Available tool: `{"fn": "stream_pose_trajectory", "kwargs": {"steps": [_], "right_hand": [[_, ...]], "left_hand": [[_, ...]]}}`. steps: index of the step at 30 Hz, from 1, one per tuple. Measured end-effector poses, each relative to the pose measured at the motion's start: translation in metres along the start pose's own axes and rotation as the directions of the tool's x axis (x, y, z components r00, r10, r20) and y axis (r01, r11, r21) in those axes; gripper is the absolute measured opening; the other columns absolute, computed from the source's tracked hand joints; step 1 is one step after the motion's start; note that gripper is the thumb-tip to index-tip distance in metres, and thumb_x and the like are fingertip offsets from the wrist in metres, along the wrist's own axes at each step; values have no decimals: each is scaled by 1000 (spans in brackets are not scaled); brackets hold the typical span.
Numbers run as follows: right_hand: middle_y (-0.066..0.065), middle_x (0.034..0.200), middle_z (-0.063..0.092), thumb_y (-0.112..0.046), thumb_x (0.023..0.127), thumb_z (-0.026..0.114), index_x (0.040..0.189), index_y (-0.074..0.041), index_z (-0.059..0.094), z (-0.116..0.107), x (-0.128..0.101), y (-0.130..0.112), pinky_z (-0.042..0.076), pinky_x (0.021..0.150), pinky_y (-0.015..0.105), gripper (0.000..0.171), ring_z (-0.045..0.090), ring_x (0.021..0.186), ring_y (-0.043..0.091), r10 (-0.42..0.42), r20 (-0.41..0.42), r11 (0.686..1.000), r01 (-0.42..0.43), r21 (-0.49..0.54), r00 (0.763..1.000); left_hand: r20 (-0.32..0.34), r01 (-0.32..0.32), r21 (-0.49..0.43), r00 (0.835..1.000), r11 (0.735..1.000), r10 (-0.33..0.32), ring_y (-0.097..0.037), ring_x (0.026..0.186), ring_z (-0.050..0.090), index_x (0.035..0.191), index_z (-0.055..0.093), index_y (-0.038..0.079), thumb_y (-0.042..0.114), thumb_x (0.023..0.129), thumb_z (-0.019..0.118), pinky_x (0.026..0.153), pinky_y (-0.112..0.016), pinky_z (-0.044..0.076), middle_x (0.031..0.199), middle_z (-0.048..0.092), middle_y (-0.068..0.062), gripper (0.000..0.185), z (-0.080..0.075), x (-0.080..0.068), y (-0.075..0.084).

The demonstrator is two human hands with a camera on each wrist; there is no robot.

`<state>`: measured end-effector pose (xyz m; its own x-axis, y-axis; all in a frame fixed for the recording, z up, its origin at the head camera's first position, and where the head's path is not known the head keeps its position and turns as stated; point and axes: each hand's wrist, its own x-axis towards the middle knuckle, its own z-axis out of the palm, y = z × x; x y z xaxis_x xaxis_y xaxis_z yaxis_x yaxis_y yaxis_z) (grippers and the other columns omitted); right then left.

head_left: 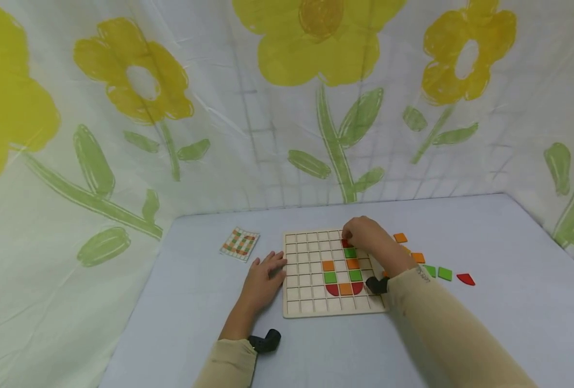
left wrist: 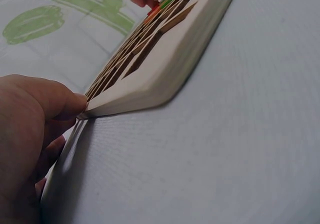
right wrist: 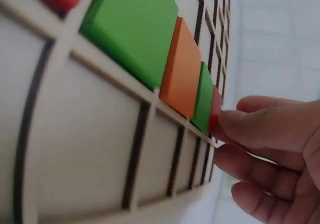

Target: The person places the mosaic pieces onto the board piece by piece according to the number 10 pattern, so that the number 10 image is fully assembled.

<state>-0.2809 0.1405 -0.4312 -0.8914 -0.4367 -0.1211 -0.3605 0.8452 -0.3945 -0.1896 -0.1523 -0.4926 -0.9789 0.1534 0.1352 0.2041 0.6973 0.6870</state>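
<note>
My right hand is at the far side of the wooden grid board, its fingertips curled down onto a red tile that sits in a cell right beneath them. I pinch or press it there; from the wrist view the tile touches my forefinger, but I cannot tell whether it is fully seated in its cell or still held a little above it.

The tile lies at the top of a column: directly toward me from it come a green tile, then an orange one, then another green one, running in a straight line back along my forearm. So the piece lies just under my fingers, and the row it belongs to points from my fingertips back to my wrist.

My left hand rests on the table with relaxed fingers, touching the board's left edge; the wrist view shows my thumb against the board's corner, steadying it. It holds nothing.

The right hand is clearly the nearer one to the red tile; the left is well apart from it, across several bare cells. Loose tiles lie on the table beyond my right wrist, and a small pattern card lies beyond my left hand.
</note>
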Motion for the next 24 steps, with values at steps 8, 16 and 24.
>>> {"fn": "stream_pose_trajectory", "kwargs": {"steps": [8, 16, 24], "right_hand": [[18, 118, 67, -14, 96, 60, 124, -1, 65, -25, -28, 39, 56, 82, 43, 31, 65, 98, 30, 110, -28, 984, -104, 147, 994], [22, 116, 60, -30, 94, 64, 132, -3, 60, -24, -45, 82, 52, 78, 41, 47, 56, 92, 29, 280, 55, 945, -285, 161, 958], [21, 125, 63, -31, 93, 67, 123, -6, 68, 0, -40, 80, 51, 93, 52, 39, 58, 106, 34, 267, -5, 961, -265, 80, 964]], "left_hand": [[5, -4, 8, 1000, 1000, 4, -24, 143, 40, 126, 67, 12, 21, 95, 64, 123, -53, 15, 145, 54, 0, 32, 0, 0, -2], [6, 37, 18, 999, 999, -37, -23, 144, 38, 126, 67, 14, 22, 95, 64, 124, -50, 13, 146, 53, 2, 32, -3, 1, -3], [8, 4, -1, 1000, 1000, -4, -26, 143, 39, 125, 67, 13, 21, 95, 64, 122, -54, 14, 145, 54, -1, 31, 1, 1, -2]]}}
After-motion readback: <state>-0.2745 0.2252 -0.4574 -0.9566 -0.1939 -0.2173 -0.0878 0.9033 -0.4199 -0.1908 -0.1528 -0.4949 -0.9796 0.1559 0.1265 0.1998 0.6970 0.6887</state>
